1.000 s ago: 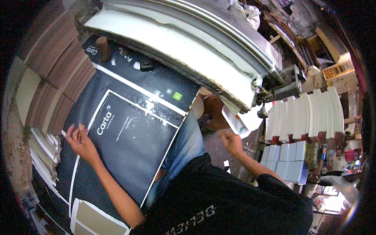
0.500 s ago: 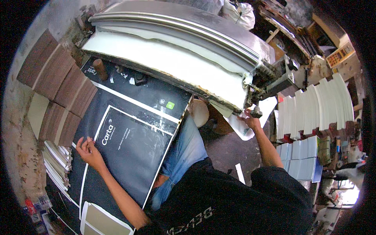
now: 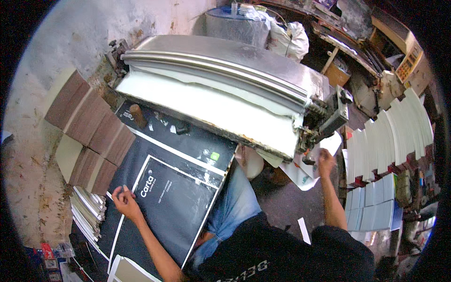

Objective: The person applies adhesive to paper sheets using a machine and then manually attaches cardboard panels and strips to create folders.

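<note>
My left hand (image 3: 126, 204) hovers above a dark printed sheet (image 3: 176, 207) that covers the worktop. Its fingers are loosely bent and apart, with nothing between them. The wide roller machine (image 3: 211, 77) stands across the far side, with metal rollers above a tray of white, glue-like coating (image 3: 206, 104). Out past the machine's right end is my right hand (image 3: 326, 164), beside a small dark knob (image 3: 308, 160) and apart from it. Its fingers are bent, and whether they hold anything is not clear. White paper (image 3: 303, 177) with coloured marks lies below that hand.
Brown-edged board stacks (image 3: 96, 124) and a pile of pale strips (image 3: 88, 211) border the left side. A wooden peg (image 3: 137, 115) stands near the tray. At the right are tall white sheet stacks (image 3: 392, 136) and blue-grey stacks (image 3: 371, 207). A grey-beige board (image 3: 131, 272) lies at the near edge.
My right hand has moved right, away from the machine's end where it was touching near the knob. My left hand stays over the dark sheet. The whole view has shifted.
</note>
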Tool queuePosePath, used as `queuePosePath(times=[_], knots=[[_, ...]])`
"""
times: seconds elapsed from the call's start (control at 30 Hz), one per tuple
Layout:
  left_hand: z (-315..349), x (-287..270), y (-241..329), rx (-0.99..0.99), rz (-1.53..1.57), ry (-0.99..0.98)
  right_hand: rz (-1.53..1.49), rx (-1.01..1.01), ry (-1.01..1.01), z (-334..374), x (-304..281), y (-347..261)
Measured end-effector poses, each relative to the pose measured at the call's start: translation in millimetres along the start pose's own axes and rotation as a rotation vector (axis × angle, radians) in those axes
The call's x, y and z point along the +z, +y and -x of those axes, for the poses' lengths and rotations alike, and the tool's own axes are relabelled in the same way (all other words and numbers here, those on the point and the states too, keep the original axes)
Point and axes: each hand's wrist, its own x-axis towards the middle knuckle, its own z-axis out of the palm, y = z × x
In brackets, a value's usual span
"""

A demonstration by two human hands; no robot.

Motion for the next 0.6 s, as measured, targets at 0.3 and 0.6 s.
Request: queuePosePath(times=[0.3,0.6], knots=[[-1,78,154,0.049,0.009,-0.432,0.123,-0.481,0.444,-197,-135,-232],[13,258,321,-0.026,0.457,-1.051,0.294,-1.238,-0.047,-166,-49,-451]])
